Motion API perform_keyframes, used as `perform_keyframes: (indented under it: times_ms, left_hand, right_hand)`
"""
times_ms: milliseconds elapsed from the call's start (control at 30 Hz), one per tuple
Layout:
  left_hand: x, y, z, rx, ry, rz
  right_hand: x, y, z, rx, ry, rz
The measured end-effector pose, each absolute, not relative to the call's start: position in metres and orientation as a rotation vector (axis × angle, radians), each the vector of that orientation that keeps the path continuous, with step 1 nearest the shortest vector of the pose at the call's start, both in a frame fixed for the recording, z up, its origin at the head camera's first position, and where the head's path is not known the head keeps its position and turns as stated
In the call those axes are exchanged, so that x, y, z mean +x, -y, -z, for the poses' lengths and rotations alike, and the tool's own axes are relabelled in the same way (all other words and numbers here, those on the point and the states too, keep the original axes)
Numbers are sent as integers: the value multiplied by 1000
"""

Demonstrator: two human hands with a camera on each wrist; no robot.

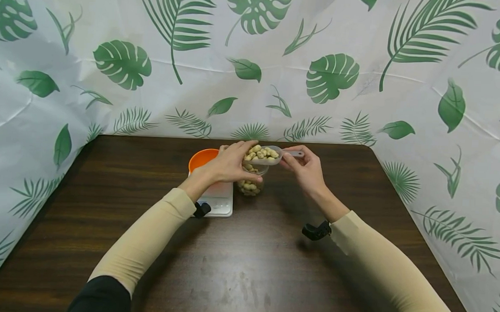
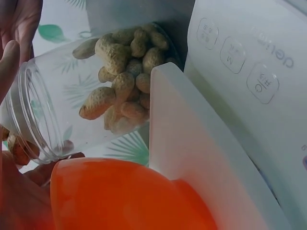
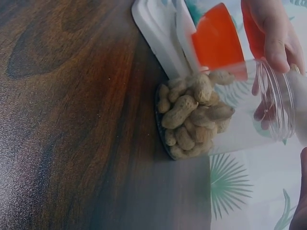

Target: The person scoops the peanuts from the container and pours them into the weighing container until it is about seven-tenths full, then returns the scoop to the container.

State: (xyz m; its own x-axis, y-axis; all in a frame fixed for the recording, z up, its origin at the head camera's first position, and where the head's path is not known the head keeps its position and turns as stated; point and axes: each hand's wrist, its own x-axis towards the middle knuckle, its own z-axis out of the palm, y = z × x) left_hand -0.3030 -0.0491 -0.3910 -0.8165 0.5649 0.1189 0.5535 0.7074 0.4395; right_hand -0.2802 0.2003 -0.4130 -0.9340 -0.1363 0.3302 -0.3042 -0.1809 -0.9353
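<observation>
By the far edge of the table (image 1: pixel 237 248), scooping looks done: your right hand (image 1: pixel 307 172) pinches the scoop (image 1: pixel 277 156), your left hand (image 1: pixel 230 163) curls round the jar (image 1: pixel 250 187); next, lift (keep level).

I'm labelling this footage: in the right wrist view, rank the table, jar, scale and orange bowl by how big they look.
1. Table
2. Jar
3. Scale and orange bowl: too alike to rank, since the frame edge cuts off the scale.

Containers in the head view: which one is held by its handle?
The scoop: the right hand pinches its handle. The clear jar stands on the table, the orange bowl on the white scale.
</observation>
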Motion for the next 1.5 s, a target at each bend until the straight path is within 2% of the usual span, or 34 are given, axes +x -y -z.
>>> perform_keyframes:
  times_ms: [767,1500]
  left_hand:
    - [-293,79,384,838,-2874,-887]
    - [-275,136,394,648,-2934,-1013]
  right_hand:
    - [-278,-205,415,441,1831,-2390]
    - [-279,-196,401,542,1807,-2435]
